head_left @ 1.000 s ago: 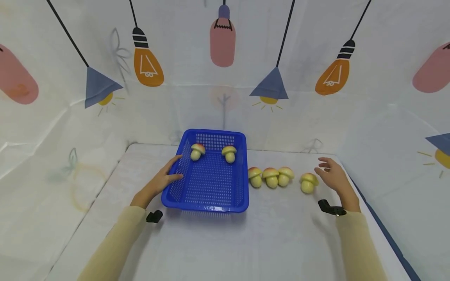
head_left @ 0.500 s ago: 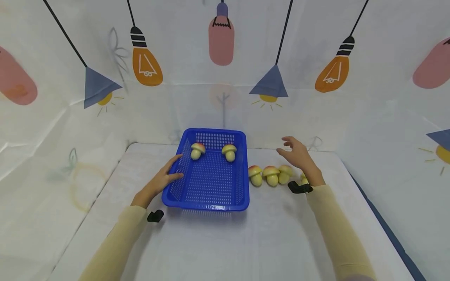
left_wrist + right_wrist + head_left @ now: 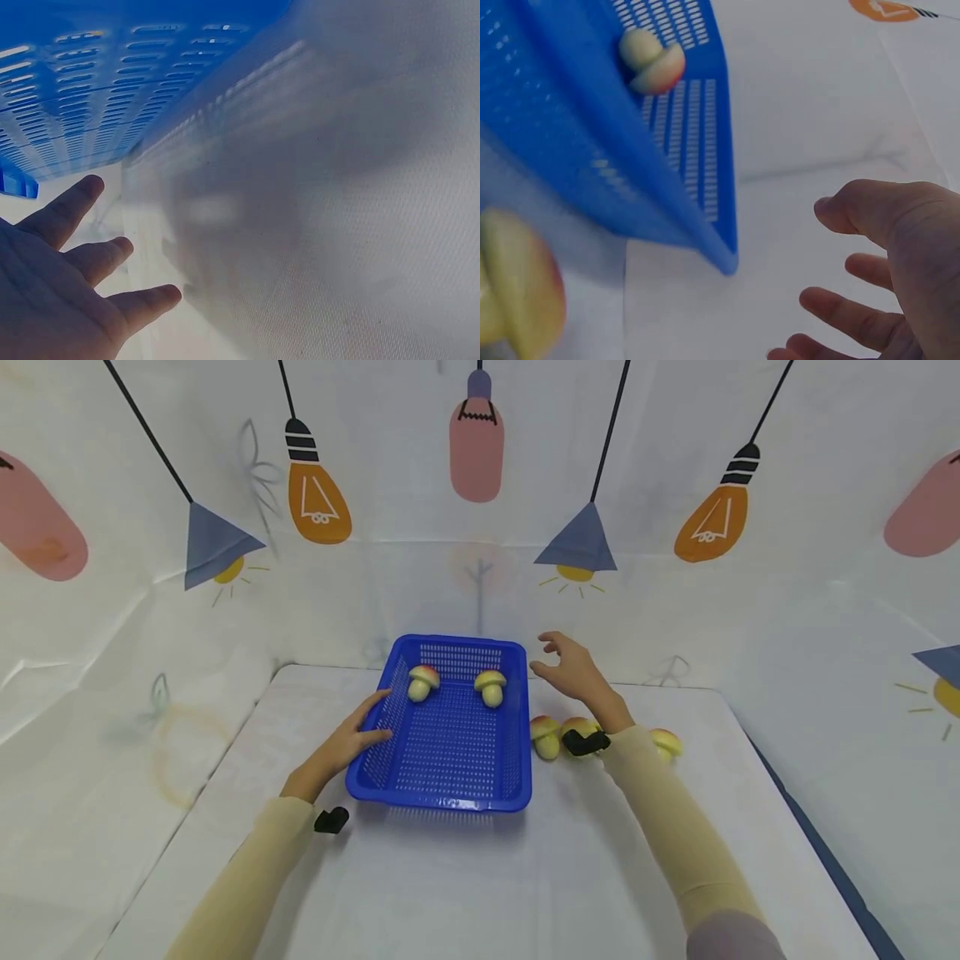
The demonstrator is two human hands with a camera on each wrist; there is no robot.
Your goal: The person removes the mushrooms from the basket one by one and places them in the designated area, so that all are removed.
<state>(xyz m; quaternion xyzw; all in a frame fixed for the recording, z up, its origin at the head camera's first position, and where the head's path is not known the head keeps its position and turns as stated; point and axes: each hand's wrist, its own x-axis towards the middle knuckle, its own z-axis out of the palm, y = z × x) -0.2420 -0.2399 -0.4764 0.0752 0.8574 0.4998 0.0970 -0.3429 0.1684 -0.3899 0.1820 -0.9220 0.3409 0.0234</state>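
In the head view a blue plastic basket point(image 3: 442, 760) stands on the table with two toy mushrooms point(image 3: 423, 683) in its far part. My left hand point(image 3: 341, 747) rests at its left rim, thumb and index finger spread apart; the left wrist view shows three other fingers stretched out below the basket's side. Beyond the far right corner of the basket is my right hand point(image 3: 577, 672), raised with loosely bent fingers and nothing in it. A row of toy mushrooms point(image 3: 545, 739) lies right of the basket, partly hidden by my right wrist and sleeve.
The table point(image 3: 450, 885) has a white cover. Behind it hangs a white cloth wall point(image 3: 420, 585) printed with lamps. A dark blue strip point(image 3: 825, 860) runs along the right table edge. A black wrist camera point(image 3: 585, 743) sits on my right wrist.
My right hand has moved left from beside the rightmost mushroom, over the row, to the basket's far right corner. My left hand, the basket and the mushrooms have stayed put.
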